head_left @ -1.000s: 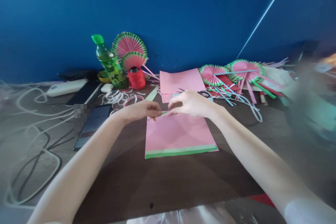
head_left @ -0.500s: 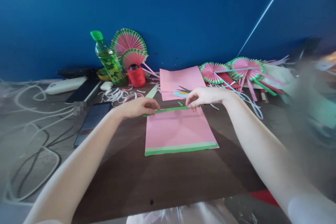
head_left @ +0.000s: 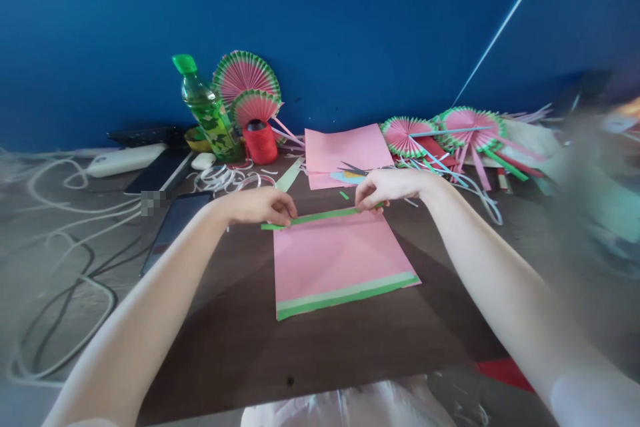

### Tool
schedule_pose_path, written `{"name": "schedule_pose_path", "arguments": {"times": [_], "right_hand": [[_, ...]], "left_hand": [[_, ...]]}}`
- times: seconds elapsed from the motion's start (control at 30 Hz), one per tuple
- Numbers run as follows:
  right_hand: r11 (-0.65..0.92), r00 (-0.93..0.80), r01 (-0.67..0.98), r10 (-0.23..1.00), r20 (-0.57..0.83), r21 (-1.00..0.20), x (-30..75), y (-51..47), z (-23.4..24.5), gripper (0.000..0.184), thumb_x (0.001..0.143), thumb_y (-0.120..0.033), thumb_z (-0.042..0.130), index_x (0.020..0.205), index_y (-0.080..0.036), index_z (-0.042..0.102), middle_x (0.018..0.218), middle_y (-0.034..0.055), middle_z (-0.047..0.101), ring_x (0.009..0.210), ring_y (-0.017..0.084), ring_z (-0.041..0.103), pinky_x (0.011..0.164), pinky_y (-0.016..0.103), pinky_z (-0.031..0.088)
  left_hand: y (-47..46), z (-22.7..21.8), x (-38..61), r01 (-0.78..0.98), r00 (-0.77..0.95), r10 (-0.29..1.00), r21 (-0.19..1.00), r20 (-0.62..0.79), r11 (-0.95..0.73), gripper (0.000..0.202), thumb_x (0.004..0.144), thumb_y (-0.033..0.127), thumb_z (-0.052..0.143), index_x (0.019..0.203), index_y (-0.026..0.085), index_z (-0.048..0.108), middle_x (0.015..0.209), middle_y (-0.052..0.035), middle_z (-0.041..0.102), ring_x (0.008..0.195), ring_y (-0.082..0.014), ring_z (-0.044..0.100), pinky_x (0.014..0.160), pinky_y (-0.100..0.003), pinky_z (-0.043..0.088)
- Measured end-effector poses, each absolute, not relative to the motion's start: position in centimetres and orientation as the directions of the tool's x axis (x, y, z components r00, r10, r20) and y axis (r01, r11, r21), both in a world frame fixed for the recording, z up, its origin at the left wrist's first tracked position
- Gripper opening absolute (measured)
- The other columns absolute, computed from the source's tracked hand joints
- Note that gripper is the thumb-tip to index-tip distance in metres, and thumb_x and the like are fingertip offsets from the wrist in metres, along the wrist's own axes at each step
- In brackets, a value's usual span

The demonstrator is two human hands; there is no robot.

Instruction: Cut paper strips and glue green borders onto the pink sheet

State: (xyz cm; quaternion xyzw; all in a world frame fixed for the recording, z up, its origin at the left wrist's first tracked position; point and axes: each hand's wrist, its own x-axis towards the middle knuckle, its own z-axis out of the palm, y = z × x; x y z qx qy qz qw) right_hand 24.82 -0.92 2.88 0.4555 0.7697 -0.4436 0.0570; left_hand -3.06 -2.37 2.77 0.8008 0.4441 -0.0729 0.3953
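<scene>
A pink paper sheet (head_left: 335, 253) lies on the dark table, with a light and dark green band (head_left: 350, 292) along its near edge. A narrow green paper strip (head_left: 325, 215) runs along the far edge, its left end sticking out past the sheet. My left hand (head_left: 273, 207) pinches this strip near the sheet's far left corner. Toward the far right corner, my right hand (head_left: 377, 190) has its fingers closed on the strip's other end. Behind my right hand lie scissors (head_left: 354, 168) on a second pink sheet (head_left: 345, 147).
A green bottle (head_left: 210, 117), a red thread spool (head_left: 260, 142) and pleated paper fans (head_left: 247, 80) stand at the back left. More fans (head_left: 470, 128) lie at the back right. Phones (head_left: 175, 223) and white cables (head_left: 80, 280) occupy the left.
Both hands have brought the green strip down onto the sheet's far edge. The pink sheet has shifted slightly toward me, and the strip's left end sticks out further left.
</scene>
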Motion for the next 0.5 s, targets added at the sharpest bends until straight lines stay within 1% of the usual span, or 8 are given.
{"name": "schedule_pose_path", "arguments": {"times": [0.1,0.23,0.37,0.5], "right_hand": [[0.132,-0.571,0.720,0.670,-0.474,-0.681,25.2,-0.7,2.7,0.024,0.063,-0.036,0.067,0.078,-0.016,0.066,0.060,-0.0003,0.063,0.055,0.010,0.054,0.056,0.023,0.042],[0.062,-0.541,0.693,0.703,-0.461,-0.719,25.6,-0.4,2.4,0.026,0.060,-0.034,0.071,0.079,-0.017,0.065,0.066,0.0002,0.064,0.055,0.010,0.054,0.056,0.023,0.044],[0.061,-0.515,0.705,0.729,-0.451,-0.707,25.9,-0.3,2.4,0.028,0.059,-0.039,0.072,0.072,-0.017,0.063,0.064,0.0007,0.062,0.057,0.010,0.055,0.056,0.023,0.044],[0.054,-0.495,0.726,0.734,-0.466,-0.686,26.1,-0.3,2.3,0.029,0.058,-0.041,0.072,0.070,-0.017,0.063,0.060,-0.0004,0.060,0.056,0.010,0.054,0.056,0.024,0.043]], "left_hand": [[-2.1,2.8,-3.3,0.776,0.570,0.701,0.560,-0.429,-0.290,0.029,0.069,0.036,0.059,0.092,0.019,0.063,0.091,-0.0011,0.067,0.082,-0.0156,0.059,0.069,-0.022,0.042],[-2.4,3.1,-3.0,0.787,0.555,0.732,0.533,-0.395,-0.310,0.029,0.069,0.034,0.058,0.093,0.021,0.065,0.096,-0.0002,0.067,0.086,-0.0162,0.059,0.073,-0.022,0.042],[-2.4,3.3,-3.0,0.816,0.526,0.742,0.492,-0.416,-0.302,0.027,0.069,0.032,0.056,0.091,0.020,0.066,0.087,-0.0006,0.068,0.077,-0.0145,0.059,0.068,-0.022,0.042],[-2.2,3.2,-3.2,0.819,0.516,0.748,0.496,-0.417,-0.288,0.026,0.068,0.031,0.055,0.088,0.017,0.065,0.080,-0.0015,0.066,0.070,-0.0132,0.057,0.067,-0.022,0.043]]}}
